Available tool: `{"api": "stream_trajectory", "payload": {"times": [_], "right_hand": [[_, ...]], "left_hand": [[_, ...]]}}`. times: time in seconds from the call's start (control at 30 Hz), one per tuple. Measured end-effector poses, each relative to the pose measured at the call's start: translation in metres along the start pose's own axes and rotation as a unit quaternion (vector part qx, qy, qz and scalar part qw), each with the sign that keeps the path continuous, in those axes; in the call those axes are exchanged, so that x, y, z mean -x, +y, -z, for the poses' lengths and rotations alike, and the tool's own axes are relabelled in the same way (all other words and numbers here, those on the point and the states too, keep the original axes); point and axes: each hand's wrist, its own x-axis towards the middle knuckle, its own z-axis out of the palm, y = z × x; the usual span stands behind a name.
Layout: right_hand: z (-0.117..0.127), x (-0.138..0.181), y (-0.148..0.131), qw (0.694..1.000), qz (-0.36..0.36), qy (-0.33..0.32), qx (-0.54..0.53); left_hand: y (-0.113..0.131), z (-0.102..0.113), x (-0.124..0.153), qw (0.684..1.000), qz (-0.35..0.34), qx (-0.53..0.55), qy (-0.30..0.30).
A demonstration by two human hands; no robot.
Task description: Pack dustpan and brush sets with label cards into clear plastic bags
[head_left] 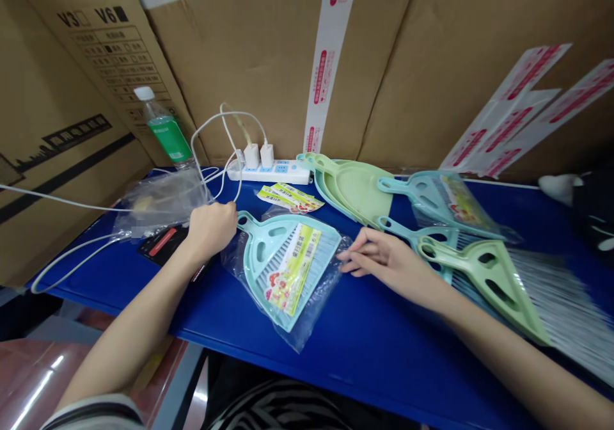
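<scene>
A light blue dustpan (pixel 261 251) with a brush on it lies in a clear plastic bag (pixel 307 331), a yellow-green label card (pixel 295 270) on top. My left hand (pixel 213 228) is closed in a fist at the dustpan's handle end; what its fingers grip is hidden. My right hand (pixel 378 260) is beside the bag's right edge, its fingers loosely bent and apart, with nothing visible in them. Whether its fingertips touch the bag I cannot tell. Several label cards (pixel 290 198) lie behind the bagged set.
Stacked dustpans (pixel 362 187), a bagged blue set (pixel 432 196) and a green brush (pixel 484 273) lie to the right. At the back are a power strip (pixel 288 173) with white cables and a bottle (pixel 167 132). A phone (pixel 163 241) lies left; cardboard boxes (pixel 268 52) stand behind.
</scene>
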Motion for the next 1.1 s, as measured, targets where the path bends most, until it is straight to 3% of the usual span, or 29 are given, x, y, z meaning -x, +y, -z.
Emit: {"api": "stream_trajectory", "payload": {"times": [0.27, 0.4, 0.63, 0.73, 0.83, 0.93, 1.1], "right_hand": [[-0.004, -0.001, 0.004, 0.997, 0.049, 0.035, 0.041], [0.000, 0.000, 0.005, 0.990, 0.090, -0.001, 0.111], [0.009, 0.008, -0.001, 0.961, 0.086, -0.091, 0.247], [0.010, 0.010, -0.005, 0.939, 0.100, -0.118, 0.307], [0.009, 0.013, -0.008, 0.903, 0.124, -0.091, 0.401], [0.004, 0.017, -0.010, 0.850, 0.202, -0.052, 0.484], [-0.005, 0.024, -0.007, 0.780, 0.341, -0.097, 0.515]], "left_hand": [[0.004, 0.001, 0.001, 1.000, 0.005, 0.003, 0.006], [0.004, 0.000, 0.000, 1.000, 0.013, 0.002, 0.010], [0.005, -0.001, 0.000, 1.000, 0.006, 0.005, 0.020], [0.007, 0.000, 0.001, 1.000, 0.000, 0.008, 0.025], [0.008, 0.001, 0.002, 0.999, -0.008, 0.013, 0.043], [0.010, 0.000, 0.005, 0.996, -0.051, 0.025, 0.072], [0.016, -0.003, 0.005, 0.994, -0.086, 0.004, 0.060]]}}
